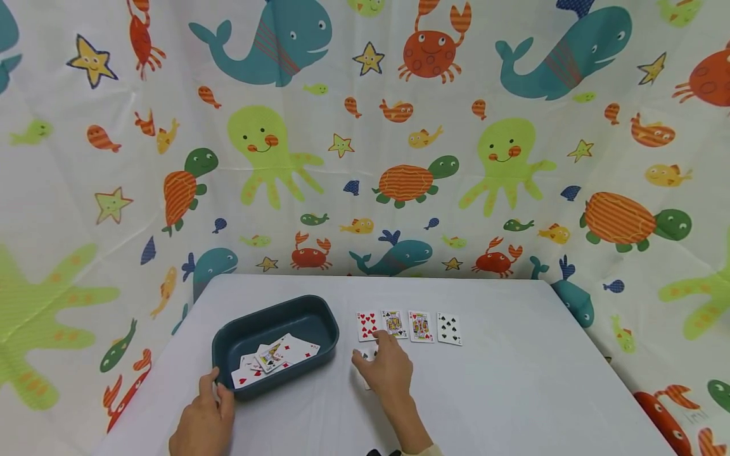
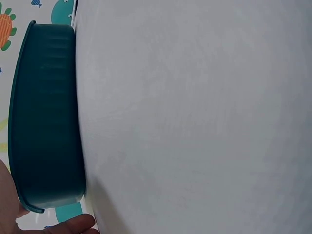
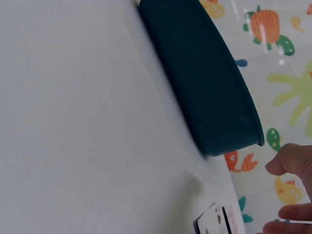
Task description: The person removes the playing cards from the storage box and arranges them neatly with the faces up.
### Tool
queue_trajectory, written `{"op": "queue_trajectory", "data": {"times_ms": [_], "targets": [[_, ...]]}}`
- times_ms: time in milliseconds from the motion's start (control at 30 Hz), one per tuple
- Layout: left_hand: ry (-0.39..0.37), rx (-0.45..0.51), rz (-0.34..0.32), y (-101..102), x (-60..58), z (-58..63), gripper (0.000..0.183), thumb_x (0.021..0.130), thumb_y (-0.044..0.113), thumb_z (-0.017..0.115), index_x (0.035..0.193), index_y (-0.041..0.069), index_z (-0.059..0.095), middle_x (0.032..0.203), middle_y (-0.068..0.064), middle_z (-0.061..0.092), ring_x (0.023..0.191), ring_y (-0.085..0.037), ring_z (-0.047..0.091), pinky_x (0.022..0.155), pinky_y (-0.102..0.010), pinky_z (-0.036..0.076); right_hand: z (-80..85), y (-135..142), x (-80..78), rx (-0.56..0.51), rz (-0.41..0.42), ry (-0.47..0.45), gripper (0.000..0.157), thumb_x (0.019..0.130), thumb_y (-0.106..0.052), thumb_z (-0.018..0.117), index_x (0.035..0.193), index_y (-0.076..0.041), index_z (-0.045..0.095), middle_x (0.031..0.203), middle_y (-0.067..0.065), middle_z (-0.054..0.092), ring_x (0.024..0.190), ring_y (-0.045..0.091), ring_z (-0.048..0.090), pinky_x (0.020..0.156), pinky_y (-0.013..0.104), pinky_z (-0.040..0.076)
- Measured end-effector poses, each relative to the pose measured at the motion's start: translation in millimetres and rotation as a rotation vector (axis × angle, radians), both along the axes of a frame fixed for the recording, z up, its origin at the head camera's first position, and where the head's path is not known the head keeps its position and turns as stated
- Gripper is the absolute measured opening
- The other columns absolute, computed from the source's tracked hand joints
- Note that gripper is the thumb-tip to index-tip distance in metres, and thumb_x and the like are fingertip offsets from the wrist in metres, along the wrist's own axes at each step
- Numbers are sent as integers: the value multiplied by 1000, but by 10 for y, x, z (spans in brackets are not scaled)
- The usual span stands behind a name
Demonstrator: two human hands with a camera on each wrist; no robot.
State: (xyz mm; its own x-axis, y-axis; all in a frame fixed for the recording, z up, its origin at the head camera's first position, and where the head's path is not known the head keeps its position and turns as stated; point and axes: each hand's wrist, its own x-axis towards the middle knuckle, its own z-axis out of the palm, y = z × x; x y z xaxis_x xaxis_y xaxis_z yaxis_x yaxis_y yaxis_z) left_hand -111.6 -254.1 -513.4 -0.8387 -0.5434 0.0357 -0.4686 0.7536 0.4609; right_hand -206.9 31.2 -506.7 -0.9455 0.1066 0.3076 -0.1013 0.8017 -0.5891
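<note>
A dark teal tray (image 1: pixel 285 375) holds a loose pile of playing cards (image 1: pixel 305 349), one a face card. My left hand (image 1: pixel 203 418) touches its near left corner, fingers along the outside; the left wrist view shows the tray's long side wall (image 2: pixel 48 112). To the tray's right, a row on the table has a hearts card (image 1: pixel 367 324), two face cards (image 1: pixel 395 322) and a spades card (image 1: pixel 449 329). My right hand (image 1: pixel 390 370) hovers just below the row, thumb and fingers spread over another card (image 1: pixel 369 353), which it mostly hides.
A white cloth covers the table (image 1: pixel 513 380), which extends right of the cards and in front of the tray. Behind and at both sides hangs a curtain (image 1: pixel 353 126) printed with sea animals.
</note>
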Motion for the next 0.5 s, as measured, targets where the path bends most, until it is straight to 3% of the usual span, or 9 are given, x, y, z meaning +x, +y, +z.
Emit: {"op": "queue_trajectory", "data": {"times_ms": [267, 500], "targets": [[8, -9, 19, 17, -15, 4, 43, 105, 26, 40, 142, 4, 36, 71, -10, 60, 67, -31, 59, 64, -55, 51, 27, -71, 72, -138, 32, 6, 47, 77, -37, 83, 112, -8, 70, 102, 6, 74, 83, 21, 67, 69, 40, 50], [5, -9, 22, 27, -15, 6, 43, 105, 27, 40, 142, 4, 35, 71, -12, 60, 68, -32, 59, 64, -55, 50, 66, -199, 111, -342, 128, -50, 47, 80, -36, 83, 114, -8, 70, 104, 9, 74, 88, 21, 69, 75, 38, 52]]}}
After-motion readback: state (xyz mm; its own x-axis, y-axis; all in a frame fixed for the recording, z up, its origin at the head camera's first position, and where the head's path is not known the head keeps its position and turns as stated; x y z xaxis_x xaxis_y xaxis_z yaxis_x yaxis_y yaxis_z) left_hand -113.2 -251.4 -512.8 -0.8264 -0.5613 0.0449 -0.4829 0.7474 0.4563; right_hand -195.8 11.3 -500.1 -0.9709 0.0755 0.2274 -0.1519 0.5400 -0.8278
